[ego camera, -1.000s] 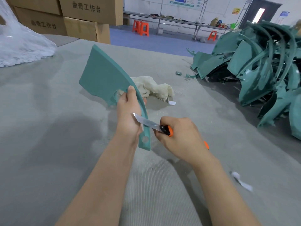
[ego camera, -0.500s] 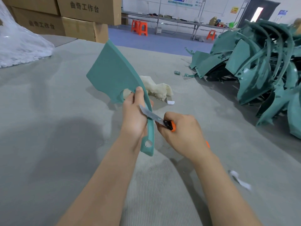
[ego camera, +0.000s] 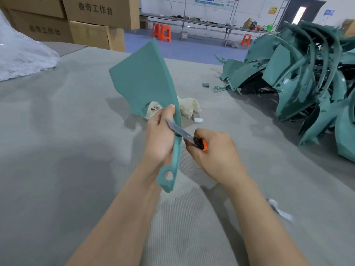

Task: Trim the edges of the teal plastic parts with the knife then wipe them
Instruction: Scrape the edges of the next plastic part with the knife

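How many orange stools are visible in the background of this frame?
3. Two orange stools stand side by side on the blue floor; the third is farther right, by the long bench. Others may be hidden behind the teal pile.

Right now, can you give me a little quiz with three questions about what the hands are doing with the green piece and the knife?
1. True or false: the right hand grips the orange-handled utility knife.
2. Pick one: the left hand holds A) a spoon, B) the teal plastic part, C) a cup.
3. Short answer: what lies on the grey table just behind the held part?

Key: 1 true; 2 B; 3 the cream cloth.
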The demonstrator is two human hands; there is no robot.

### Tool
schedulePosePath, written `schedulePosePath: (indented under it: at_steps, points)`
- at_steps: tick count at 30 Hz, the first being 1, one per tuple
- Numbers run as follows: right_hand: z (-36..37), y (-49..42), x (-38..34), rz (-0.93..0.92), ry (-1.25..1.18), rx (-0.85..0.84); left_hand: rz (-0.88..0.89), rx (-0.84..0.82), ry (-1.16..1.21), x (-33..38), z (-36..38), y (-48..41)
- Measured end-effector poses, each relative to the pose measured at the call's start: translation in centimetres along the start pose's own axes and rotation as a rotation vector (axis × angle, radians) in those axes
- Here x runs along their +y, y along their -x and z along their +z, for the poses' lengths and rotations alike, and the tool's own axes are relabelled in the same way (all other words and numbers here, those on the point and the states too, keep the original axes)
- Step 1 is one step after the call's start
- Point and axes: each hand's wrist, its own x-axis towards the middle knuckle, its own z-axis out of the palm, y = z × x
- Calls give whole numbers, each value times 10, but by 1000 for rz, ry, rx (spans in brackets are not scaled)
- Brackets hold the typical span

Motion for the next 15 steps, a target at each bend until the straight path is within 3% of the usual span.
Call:
schedulePosePath:
  at_steps: [15]
  points:
    - [2, -3, 6, 3, 7, 109, -37, -186, 45, 7, 7, 10]
